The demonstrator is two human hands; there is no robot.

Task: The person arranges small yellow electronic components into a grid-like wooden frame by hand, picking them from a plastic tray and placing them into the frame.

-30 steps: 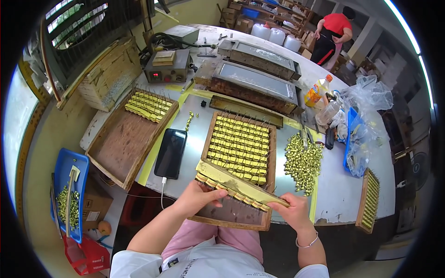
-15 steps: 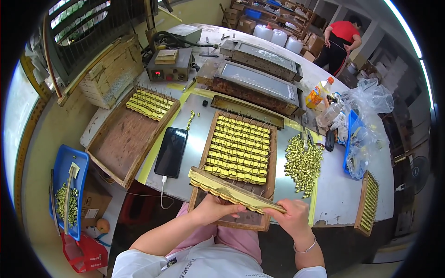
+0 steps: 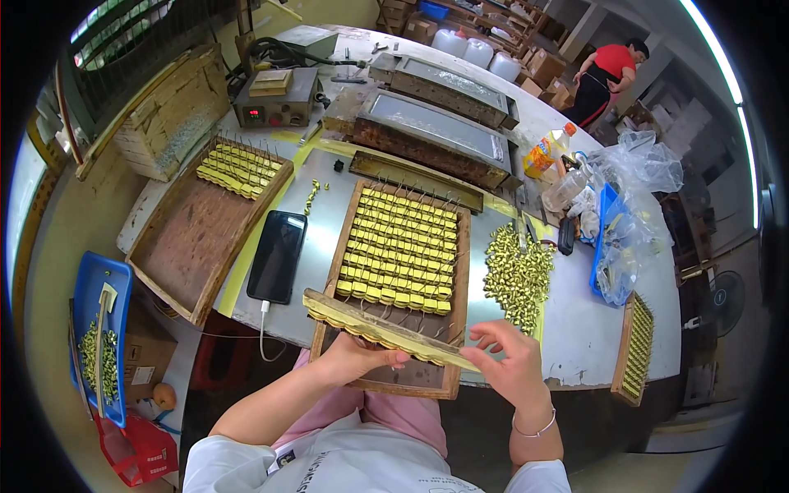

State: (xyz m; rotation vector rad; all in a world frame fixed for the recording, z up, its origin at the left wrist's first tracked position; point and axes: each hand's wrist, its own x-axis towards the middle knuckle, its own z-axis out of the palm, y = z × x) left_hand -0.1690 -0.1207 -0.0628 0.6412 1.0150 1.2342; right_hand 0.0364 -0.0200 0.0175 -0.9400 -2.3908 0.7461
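Note:
My left hand (image 3: 359,360) grips a long wooden strip (image 3: 380,323) from below, its thumb along the near side. Yellow scalloped pieces line the strip's lower edge, and thin wire hooks stick out from it. By the strip's right end is my right hand (image 3: 508,361), fingers raised and apart; the thumb lies close to the wood, and I cannot tell if it touches. Beneath the strip, a wooden tray (image 3: 463,271) reaches over the table's near edge. Several rows of similar yellow strips (image 3: 400,246) with wires fill its far part.
Small gold-coloured metal pieces (image 3: 518,275) are heaped right of the tray. A black phone (image 3: 277,256) on a white cable lies left, beside another wooden tray (image 3: 185,238). Metal troughs (image 3: 436,127) and a control box (image 3: 277,99) stand behind. A person in red (image 3: 608,78) is farther back.
My right hand has let go of the strip's right end and spread its fingers. The left hand still holds the strip. The whole view has shifted slightly.

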